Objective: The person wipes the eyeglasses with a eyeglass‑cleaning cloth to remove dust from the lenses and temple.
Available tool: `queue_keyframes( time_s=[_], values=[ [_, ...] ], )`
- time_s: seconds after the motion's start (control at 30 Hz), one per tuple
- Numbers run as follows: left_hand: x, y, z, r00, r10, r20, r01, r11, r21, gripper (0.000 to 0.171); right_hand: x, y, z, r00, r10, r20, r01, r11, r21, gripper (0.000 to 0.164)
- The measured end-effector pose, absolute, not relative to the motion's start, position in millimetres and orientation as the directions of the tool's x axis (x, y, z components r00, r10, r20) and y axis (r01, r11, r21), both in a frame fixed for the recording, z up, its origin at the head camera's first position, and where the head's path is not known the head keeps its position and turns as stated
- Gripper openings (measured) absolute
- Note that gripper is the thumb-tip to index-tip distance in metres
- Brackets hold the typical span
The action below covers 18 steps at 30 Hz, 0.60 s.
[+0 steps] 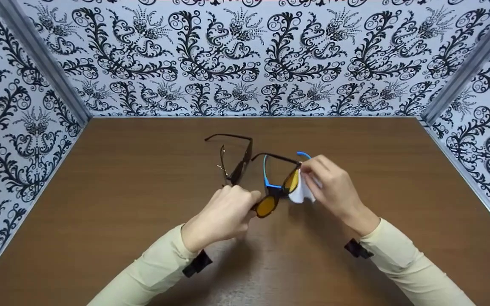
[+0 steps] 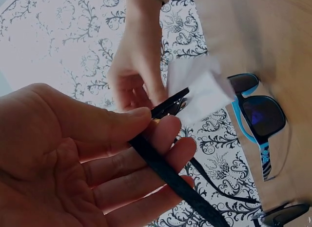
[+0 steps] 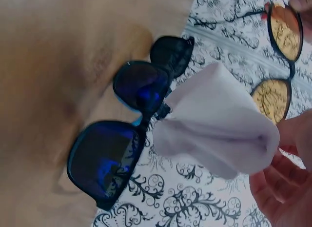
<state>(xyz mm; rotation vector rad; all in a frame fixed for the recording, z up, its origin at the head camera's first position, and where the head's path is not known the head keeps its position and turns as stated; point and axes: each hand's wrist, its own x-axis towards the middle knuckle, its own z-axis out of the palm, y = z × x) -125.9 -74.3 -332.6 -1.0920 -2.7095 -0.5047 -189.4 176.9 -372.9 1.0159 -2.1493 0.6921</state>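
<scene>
Yellow-lensed glasses [image 1: 266,207] with a dark frame are held up over the table, their temples pointing away from me. My left hand [image 1: 228,212] pinches them at the left end of the frame; in the left wrist view the thumb and index finger grip beside the hinge, and a dark temple [image 2: 168,178] crosses the other fingers. Between the fingers of my right hand [image 1: 332,185] is a white cloth [image 1: 298,195], gripped at the far yellow lens [image 1: 292,182]. The cloth's loose part hangs down, folded, in the right wrist view [image 3: 214,124]. Some right fingertips are hidden behind the lens.
Blue-and-black sunglasses [image 2: 263,117] rest on the wooden table [image 1: 143,170] just beyond the held pair. Farther left lie dark sunglasses [image 1: 240,171] with their temples unfolded. Patterned walls [image 1: 245,59] enclose the back and sides.
</scene>
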Motion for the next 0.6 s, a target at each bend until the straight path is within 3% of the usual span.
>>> queue_keyframes(
  time_s=[0.13,0.4,0.47,0.6],
  values=[
    [-124.0,-71.2,-332.8,-0.718,0.636,0.283,0.695,0.679,0.236,0.02,-188.5,172.6,-366.1,-0.493,-0.441,0.75,-0.804,0.559,-0.2,0.017],
    [-126.2,-72.2,-337.0,-0.727,0.587,0.355,0.682,0.674,0.282,0.019,-177.7,157.7,-371.8,-0.374,-0.537,0.756,-0.896,0.419,-0.146,0.019],
    [-126.7,-73.4,-338.5,-0.724,0.581,0.373,0.686,0.665,0.295,0.021,-176.9,158.8,-375.9,-0.376,-0.55,0.746,-0.899,0.413,-0.149,0.019],
    [-126.5,-74.1,-340.7,-0.725,0.583,0.367,0.686,0.653,0.32,0.022,-179.0,167.0,-382.4,-0.442,-0.515,0.734,-0.87,0.446,-0.211,0.02]
  ],
)
